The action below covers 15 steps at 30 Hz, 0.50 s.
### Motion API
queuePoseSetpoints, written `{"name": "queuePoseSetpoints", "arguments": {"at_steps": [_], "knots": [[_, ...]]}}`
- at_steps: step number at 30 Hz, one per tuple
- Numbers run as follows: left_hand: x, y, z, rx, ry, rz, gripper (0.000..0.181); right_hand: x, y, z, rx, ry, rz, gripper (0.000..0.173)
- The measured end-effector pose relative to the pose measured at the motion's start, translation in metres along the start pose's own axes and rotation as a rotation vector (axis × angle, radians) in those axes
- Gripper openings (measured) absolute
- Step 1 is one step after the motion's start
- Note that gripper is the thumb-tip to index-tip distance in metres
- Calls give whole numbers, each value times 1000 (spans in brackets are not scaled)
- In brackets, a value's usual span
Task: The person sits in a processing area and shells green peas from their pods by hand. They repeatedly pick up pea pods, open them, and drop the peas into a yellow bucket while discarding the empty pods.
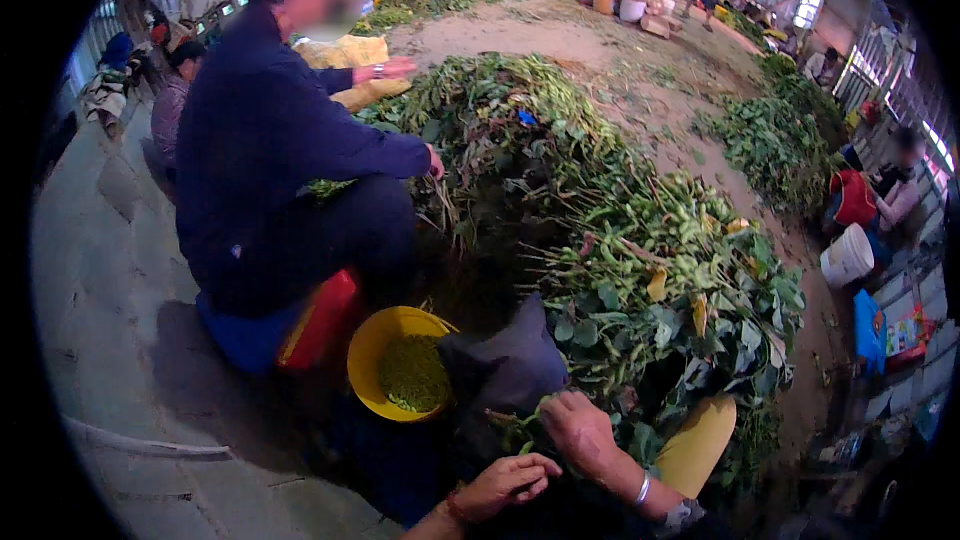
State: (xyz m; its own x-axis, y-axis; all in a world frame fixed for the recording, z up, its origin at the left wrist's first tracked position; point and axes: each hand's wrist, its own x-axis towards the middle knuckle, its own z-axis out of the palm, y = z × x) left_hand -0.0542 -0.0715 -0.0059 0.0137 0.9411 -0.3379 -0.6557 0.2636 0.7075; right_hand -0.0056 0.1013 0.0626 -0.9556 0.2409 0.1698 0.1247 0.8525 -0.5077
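My right hand [581, 424], with a silver bangle at its wrist, pinches a green podded stem [514, 418]. Just below it, my left hand [504, 487] has bent fingers close to a green pod [535, 450]; whether they grip it is unclear. Left of my hands, a yellow bucket [362, 360] holds a mass of small green pods or beans [412, 375]. Dark cloth [517, 367] covers what seems to be a raised knee between bucket and hands. Beyond lies a long heap of uprooted plants [675, 240], apparently soybeans, with leaves, stems and pods.
Beside the bucket, a person in dark clothes [277, 120] sits low, one hand on the heap's stems. A red container [319, 322] stands between them and the bucket. Near my right forearm is a rounded yellow object [697, 442]. A white bucket [847, 255] lies tilted at right.
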Motion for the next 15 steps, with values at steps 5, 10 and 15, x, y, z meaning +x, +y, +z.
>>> {"name": "queuePoseSetpoints", "arguments": {"at_steps": [5, 10, 15], "knots": [[1, 24, 37, -178, 307, -69, 23, -15, -1, 3, 49, -1, 49, 20], [13, -10, 27, -371, 426, -30, 18, -34, -12, -1, 261, 54, 89, 19], [21, -16, 28, -447, 478, 18, 20, -46, -25, -8, 350, 27, 352, 12]]}}
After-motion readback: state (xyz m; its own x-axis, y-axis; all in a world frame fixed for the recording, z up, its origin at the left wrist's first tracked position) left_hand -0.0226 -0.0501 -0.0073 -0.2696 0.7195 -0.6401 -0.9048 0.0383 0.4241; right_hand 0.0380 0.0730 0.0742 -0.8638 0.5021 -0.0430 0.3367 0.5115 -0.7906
